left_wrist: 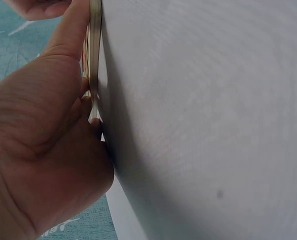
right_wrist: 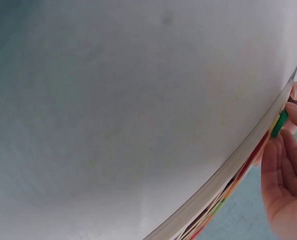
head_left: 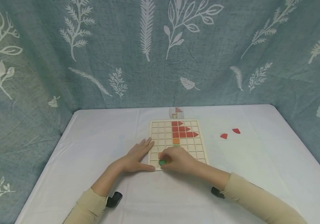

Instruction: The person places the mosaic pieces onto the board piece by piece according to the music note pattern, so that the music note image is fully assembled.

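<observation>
A pale wooden grid board (head_left: 155, 133) lies flat on the table. My left hand (head_left: 134, 158) is spread with straight fingers against its left side, the thumb at the near left corner. Over the board's near left cells, my right hand (head_left: 180, 160) pinches a small green piece (head_left: 162, 162) between thumb and fingers; the right wrist view shows this green piece (right_wrist: 279, 124) close to the board's surface. Red pieces (head_left: 179, 134) form three pointed rows in the far cells. Below them sit an orange square (head_left: 176, 141) and a light green piece (head_left: 176, 145). My right hand hides some near cells.
Two loose red rounded pieces (head_left: 224, 136) (head_left: 236, 131) lie on the white tablecloth (head_left: 249, 155) to the right. Behind the board stands a small clear-looking card (head_left: 176, 112) with a coloured pattern. A patterned blue-green curtain (head_left: 137, 81) surrounds the table's back and sides.
</observation>
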`<state>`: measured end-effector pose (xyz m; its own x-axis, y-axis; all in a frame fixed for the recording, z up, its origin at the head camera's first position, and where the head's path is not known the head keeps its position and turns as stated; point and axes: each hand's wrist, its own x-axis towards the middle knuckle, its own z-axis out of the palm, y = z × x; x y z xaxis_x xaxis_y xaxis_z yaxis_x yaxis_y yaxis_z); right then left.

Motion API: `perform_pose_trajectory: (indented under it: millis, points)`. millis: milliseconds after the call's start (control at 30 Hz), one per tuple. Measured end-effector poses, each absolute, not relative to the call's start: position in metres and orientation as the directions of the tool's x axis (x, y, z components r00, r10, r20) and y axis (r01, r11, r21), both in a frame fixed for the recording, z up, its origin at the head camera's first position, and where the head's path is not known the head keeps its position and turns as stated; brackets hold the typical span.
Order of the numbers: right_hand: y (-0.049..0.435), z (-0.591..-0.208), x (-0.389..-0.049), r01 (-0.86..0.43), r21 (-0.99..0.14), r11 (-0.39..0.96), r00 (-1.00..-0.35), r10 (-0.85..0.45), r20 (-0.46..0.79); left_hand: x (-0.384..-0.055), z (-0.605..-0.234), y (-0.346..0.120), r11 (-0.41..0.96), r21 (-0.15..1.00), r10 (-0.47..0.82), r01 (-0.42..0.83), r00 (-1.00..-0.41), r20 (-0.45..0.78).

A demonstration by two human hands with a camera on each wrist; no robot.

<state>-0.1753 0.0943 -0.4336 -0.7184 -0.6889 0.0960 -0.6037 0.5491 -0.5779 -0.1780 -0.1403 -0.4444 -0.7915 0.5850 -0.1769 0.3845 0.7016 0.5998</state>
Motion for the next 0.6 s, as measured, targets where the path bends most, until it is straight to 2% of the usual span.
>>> perform_pose_trajectory:
  millis: [333,600]
  points:
    - [0.0959,-0.4354,-0.1742,-0.606,-0.535,0.589,-0.731,-0.678,0.081,-0.1778,-0.4470,-0.1396,0.702,0.602,0.583,0.380,-0.793,-0.179]
    - [0.1001,-0.4380,-0.1747,-0.647,-0.524,0.554,-0.694,-0.712,0.105,-0.1787,-0.4495,-0.1407,0.708,0.594,0.578,0.383,-0.797,-0.176]
